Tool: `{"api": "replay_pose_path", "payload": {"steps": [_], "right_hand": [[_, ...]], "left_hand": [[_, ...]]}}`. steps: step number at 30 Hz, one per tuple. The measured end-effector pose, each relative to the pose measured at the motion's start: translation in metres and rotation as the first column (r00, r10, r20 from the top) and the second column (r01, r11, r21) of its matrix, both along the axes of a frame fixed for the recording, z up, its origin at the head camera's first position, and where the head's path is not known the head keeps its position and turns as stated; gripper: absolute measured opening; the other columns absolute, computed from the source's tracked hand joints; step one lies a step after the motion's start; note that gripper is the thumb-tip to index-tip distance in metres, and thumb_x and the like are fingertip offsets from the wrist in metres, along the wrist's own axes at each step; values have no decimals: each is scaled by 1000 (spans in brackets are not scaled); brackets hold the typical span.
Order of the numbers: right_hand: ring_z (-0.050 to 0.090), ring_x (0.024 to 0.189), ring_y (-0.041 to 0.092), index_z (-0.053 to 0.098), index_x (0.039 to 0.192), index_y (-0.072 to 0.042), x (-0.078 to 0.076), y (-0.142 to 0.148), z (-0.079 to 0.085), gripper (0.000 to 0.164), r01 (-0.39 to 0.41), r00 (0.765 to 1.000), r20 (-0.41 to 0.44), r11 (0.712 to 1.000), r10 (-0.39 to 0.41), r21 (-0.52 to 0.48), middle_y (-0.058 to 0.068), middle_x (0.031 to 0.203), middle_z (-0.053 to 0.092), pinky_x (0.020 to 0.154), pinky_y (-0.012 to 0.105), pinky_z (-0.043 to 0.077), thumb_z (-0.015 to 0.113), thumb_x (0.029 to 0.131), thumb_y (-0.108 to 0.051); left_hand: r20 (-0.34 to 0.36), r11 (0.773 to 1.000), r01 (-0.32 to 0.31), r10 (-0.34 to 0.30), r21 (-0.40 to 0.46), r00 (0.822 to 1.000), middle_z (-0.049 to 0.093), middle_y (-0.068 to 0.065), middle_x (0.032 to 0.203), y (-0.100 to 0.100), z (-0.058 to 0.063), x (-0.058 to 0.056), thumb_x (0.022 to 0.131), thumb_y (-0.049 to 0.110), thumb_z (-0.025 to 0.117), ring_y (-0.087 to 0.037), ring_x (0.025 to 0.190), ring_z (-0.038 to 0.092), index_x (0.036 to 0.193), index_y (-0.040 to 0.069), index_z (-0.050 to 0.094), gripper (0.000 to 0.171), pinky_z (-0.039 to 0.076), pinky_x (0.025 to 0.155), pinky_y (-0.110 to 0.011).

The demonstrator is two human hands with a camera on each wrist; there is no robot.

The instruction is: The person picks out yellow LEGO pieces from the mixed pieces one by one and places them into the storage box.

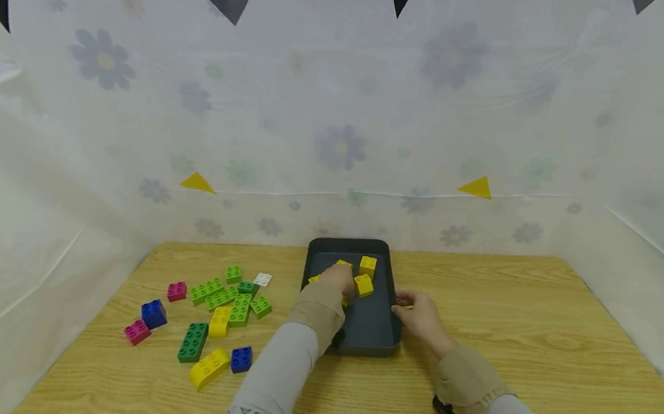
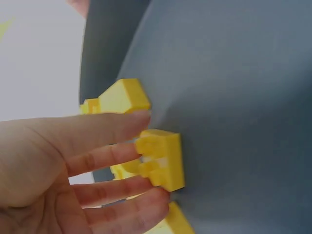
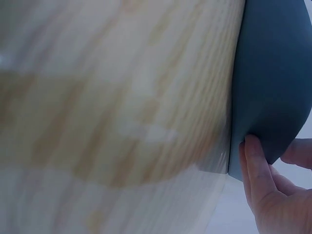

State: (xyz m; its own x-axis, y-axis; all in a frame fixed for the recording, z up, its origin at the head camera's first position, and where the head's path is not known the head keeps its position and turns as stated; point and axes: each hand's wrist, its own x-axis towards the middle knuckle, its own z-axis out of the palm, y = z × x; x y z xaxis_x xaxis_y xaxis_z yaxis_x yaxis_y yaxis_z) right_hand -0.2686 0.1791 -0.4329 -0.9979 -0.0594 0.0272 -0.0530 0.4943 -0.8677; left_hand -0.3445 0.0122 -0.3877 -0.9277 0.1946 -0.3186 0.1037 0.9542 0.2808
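Over the dark grey tray [image 1: 370, 331], my left hand [image 1: 337, 279] is among several yellow toy bricks. In the left wrist view its fingers are extended around a studded yellow brick [image 2: 170, 161], touching it, with the thumb beside another yellow brick [image 2: 127, 95]. Two more yellow bricks, one upright [image 1: 367, 266] and one turned askew [image 1: 363, 286], stand right of that hand. My right hand [image 1: 422, 321] holds the tray's right side; in the right wrist view the fingers lie on the outer wall [image 3: 268, 83] and the thumb is at the rim.
Left of the tray lie loose bricks: several light green ones [image 1: 240, 308], a dark green one [image 1: 193, 342], yellow ones [image 1: 209, 368], blue ones [image 1: 241, 358] and pink ones [image 1: 177, 291]. A small white piece [image 1: 263, 279] lies near them. Behind the wooden table [image 1: 517, 310] hangs a flowered sheet [image 1: 292, 127].
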Motion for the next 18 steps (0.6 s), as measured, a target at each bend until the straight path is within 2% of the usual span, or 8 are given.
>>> {"api": "replay_pose_path", "payload": {"steps": [2,4,8,10,13,15,18], "right_hand": [[57,94,40,48,120,15,0,0,0,35,1,1000,1,1000,-1,3,29,106,55,67,31,53,53,87,5],[57,94,40,48,120,16,0,0,0,35,3,1000,-1,1000,-3,8,29,106,55,67,31,53,53,87,5],[57,93,39,49,120,16,0,0,1,35,8,1000,5,1000,-8,9,29,105,56,67,32,53,54,87,4],[58,92,37,50,119,15,-1,-1,2,34,15,1000,15,1000,-15,3,28,104,56,66,32,53,54,87,3],[59,91,36,50,119,14,-2,-1,2,34,20,999,27,1000,-20,-2,27,103,57,66,32,53,54,87,2],[59,91,35,51,119,14,-3,-2,2,35,26,999,31,1000,-25,-5,26,103,57,66,31,53,55,87,1],[59,91,36,51,119,14,-4,-1,0,34,24,999,26,1000,-24,0,26,102,57,66,32,53,54,87,3]], "left_hand": [[21,1000,3,-3,4,1000,56,-10,123,-1,6,2,76,15,73,-23,102,55,118,4,60,46,47,85,-34],[40,1000,20,-21,20,999,57,-10,121,-3,13,3,77,19,73,-24,101,56,120,4,59,48,47,84,-35],[45,996,55,-59,72,997,61,-9,106,-6,24,5,80,21,70,-24,92,57,111,5,61,36,49,75,-35],[15,994,68,-69,88,997,60,-9,105,-8,28,6,82,23,68,-24,90,58,111,6,60,35,49,73,-35],[-56,990,105,-100,93,993,53,-10,122,-11,33,8,84,27,65,-26,106,53,127,9,51,48,46,85,-39],[-104,984,144,-133,106,986,41,-11,137,-13,36,7,84,31,65,-30,120,43,139,15,38,63,41,94,-45],[-179,971,207,-184,121,967,26,-11,147,-20,38,8,83,37,65,-34,132,27,146,24,24,76,32,101,-51]]}}
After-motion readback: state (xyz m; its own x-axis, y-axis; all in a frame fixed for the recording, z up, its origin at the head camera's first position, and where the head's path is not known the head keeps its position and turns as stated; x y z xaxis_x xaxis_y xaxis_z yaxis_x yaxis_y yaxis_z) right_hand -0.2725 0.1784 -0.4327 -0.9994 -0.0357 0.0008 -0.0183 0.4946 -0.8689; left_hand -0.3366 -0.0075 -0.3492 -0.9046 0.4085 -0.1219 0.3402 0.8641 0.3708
